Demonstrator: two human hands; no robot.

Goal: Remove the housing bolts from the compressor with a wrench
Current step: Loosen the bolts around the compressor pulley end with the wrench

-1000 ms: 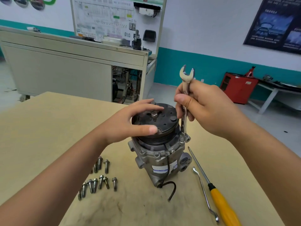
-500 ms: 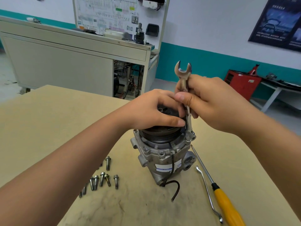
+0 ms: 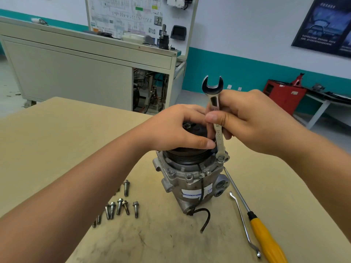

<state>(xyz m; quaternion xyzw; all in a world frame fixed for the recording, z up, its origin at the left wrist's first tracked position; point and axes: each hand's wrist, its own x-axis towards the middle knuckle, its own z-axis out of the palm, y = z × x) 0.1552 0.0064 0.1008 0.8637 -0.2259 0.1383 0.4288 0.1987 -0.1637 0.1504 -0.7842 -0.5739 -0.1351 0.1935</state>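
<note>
At compressor [image 3: 190,180], right hand [image 3: 253,122] grips wrench [image 3: 213,93] — upright

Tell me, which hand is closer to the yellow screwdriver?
The right. The right hand grips the wrench up beyond the screwdriver; the left hand grips the top of the compressor, farther off to the left.

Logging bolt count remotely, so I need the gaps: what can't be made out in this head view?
Head view:
- Top of the compressor: mostly covered by the left hand gripping it.
- Middle of the wrench: hidden inside the right hand.
- Some loose bolts: behind the left forearm, so no count.
- Print on the label: too small.
- Handle of the screwdriver: cut by the bottom edge.
</note>
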